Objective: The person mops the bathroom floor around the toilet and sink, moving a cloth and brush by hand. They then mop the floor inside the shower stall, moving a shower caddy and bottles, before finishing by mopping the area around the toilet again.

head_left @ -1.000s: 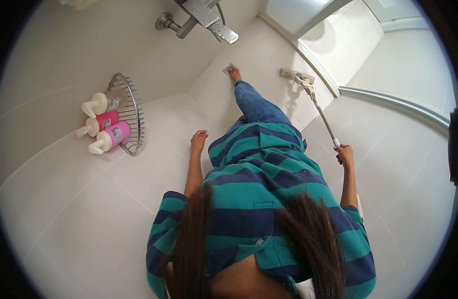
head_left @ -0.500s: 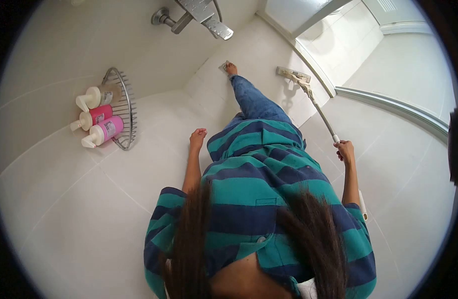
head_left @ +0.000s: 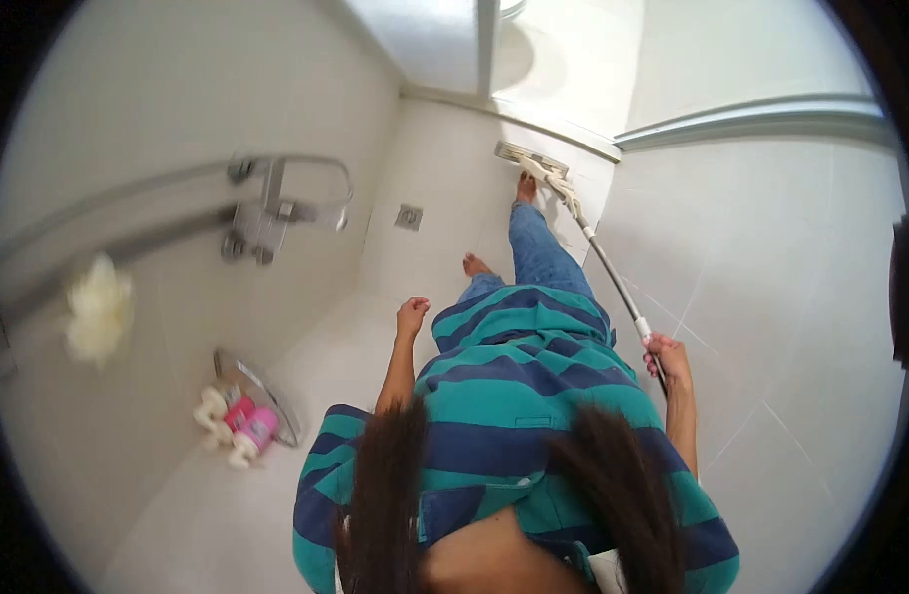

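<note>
My right hand (head_left: pixel 669 358) is wrapped round the grey pole of a mop (head_left: pixel 613 272), just below a white collar. The pole slants up and away to a flat, pale mop head (head_left: pixel 531 158), which rests on the shower floor beside the toes of my forward foot. Off to the left side of my body, my left hand (head_left: pixel 412 315) hangs in the air with its fingers curled in, and nothing shows in it. The mop's lower pole end is hidden behind my right forearm and sleeve.
A square floor drain (head_left: pixel 408 217) lies left of my feet. On the left wall are a shower mixer (head_left: pixel 261 226), a blurred cream bath puff (head_left: pixel 100 310) and a wire corner rack (head_left: pixel 276 401) with pump bottles (head_left: pixel 254 432). A raised sill (head_left: pixel 543 127) and glass door track (head_left: pixel 761 114) border the floor.
My view has swung, bringing the bath puff and more of the mixer into sight. The foot that stood on the drain is off it, and both feet now show. My right hand still grips the mop.
</note>
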`<state>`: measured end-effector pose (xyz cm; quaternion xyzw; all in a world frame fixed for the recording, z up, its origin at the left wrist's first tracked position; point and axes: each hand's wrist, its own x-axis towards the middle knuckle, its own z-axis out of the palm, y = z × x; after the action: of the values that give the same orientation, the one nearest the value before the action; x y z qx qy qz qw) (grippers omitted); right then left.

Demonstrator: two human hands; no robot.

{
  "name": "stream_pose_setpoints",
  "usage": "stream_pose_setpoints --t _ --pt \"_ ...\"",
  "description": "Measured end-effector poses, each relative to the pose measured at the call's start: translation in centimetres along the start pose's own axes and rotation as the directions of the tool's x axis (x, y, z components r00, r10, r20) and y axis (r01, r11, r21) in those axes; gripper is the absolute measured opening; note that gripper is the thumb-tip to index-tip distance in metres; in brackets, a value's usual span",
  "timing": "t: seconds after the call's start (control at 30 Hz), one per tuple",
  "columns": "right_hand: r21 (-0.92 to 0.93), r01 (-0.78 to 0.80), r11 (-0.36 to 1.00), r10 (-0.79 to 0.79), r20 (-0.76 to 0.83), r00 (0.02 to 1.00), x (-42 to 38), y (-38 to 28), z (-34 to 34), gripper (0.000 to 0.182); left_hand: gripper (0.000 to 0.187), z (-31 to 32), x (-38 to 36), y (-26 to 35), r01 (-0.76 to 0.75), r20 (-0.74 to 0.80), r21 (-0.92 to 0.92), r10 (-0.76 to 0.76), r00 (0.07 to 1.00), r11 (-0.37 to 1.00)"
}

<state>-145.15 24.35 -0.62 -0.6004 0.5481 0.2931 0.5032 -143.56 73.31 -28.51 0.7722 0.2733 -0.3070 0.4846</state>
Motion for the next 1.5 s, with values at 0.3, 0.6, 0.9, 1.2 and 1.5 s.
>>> stream_pose_setpoints --t 0.3,0.6,0.9,1.2,1.5 --pt "0.217 0.167 0.962 -0.135 -0.157 0.978 -3.2 -0.7 2.9 0.042 0.025 7.3 11.1 22.0 -0.479 0.299 0.304 0.396 0.869 0.823" --pt "-0.16 0.322 0.933 -0.358 -0.497 0.79 -0.4 3.3 5.9 0.04 0.023 9.3 5.5 31.9 -0.634 0.413 0.041 0.564 0.715 0.773" --pt "-0.271 0.251 0.929 -0.366 -0.583 0.725 0.4 3.5 8.8 0.038 0.03 16.4 3.6 34.9 -0.901 0.724 0.17 0.57 0.388 0.398" --pt "-0.212 0.151 0.966 -0.243 -0.524 0.817 -4.2 -1.1 5.0 0.038 0.056 26.5 -4.9 35.9 -0.979 0.935 0.112 0.35 0.047 -0.168" --pt "-0.344 0.116 0.932 -0.254 -0.39 0.885 -3.1 -11.8 -5.1 0.035 0.023 31.5 -3.7 43.8 -0.982 0.885 0.154 0.457 0.087 -0.111"
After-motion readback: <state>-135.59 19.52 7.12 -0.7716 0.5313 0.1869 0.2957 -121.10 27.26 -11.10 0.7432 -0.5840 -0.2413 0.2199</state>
